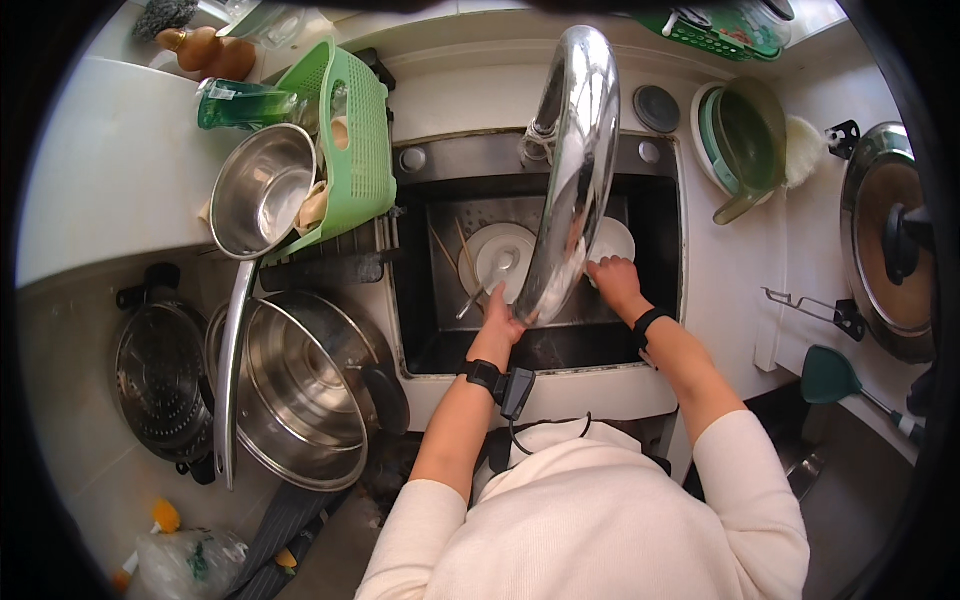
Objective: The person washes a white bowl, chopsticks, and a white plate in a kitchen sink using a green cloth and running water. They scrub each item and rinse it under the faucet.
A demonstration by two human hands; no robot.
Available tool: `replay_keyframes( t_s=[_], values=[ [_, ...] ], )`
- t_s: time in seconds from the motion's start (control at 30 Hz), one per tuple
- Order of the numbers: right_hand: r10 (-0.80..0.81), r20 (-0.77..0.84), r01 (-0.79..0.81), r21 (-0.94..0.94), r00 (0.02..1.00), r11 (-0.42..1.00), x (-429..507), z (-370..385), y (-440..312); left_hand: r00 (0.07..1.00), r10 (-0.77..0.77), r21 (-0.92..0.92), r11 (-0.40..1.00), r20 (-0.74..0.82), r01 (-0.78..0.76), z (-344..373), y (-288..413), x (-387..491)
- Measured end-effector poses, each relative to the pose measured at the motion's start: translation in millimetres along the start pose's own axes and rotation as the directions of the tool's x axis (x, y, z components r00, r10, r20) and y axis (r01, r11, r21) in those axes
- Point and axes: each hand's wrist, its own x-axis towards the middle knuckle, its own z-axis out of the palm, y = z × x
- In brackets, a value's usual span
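Observation:
My left hand is in the sink, its thumb by the near rim of stacked white dishes. The chrome faucet spout hides its other fingers, so any grip is unclear. A spoon or ladle with a pale handle lies on the stack. Two chopsticks lean at the stack's left. Curled fingers of my right hand rest at the near edge of another white dish, partly behind the spout. Something small and pale shows under those fingers; I cannot tell what it is.
The tall chrome faucet arches over the sink. At left, a steel saucepan leans on a green plastic basket, above a large steel pot. Green strainers stand right; a pan lid hangs beyond.

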Motion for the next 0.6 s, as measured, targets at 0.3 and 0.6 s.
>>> replay_keyframes(
  t_s=[0.3, 0.6],
  values=[
    [0.194, 0.227, -0.248, 0.238, 0.954, 0.939, -5.8, -4.6, -3.6, 0.969, 0.165, 0.447, 0.864, 0.185, -0.232, -26.4, 23.4, -4.7],
    [0.423, 0.149, -0.368, 0.781, 0.894, 0.504, 4.9, -56.6, -27.6, 0.430, 0.581, 0.684, -0.718, 0.691, -0.128, -31.7, 52.5, -2.1]
  ],
)
